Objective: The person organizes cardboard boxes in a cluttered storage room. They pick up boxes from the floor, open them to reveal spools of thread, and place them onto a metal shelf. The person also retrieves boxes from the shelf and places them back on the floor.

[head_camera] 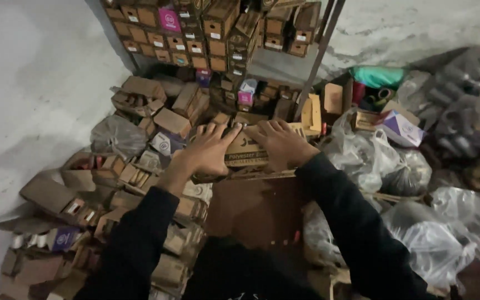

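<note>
While both hands are pressing flat, the left hand (209, 150) and right hand (281, 143) are steadying a brown box (245, 153). Fingers are lying spread, not pinching. Small boxes (140, 100) are lying around it.

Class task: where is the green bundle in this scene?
In the head view, the green bundle lies upper right, beside the metal shelf leg and above the clear plastic bags.

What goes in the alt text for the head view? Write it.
Both hands, left hand and right hand, press flat on a brown cardboard box amid heaped small cartons, with plastic bags to the right.
</note>
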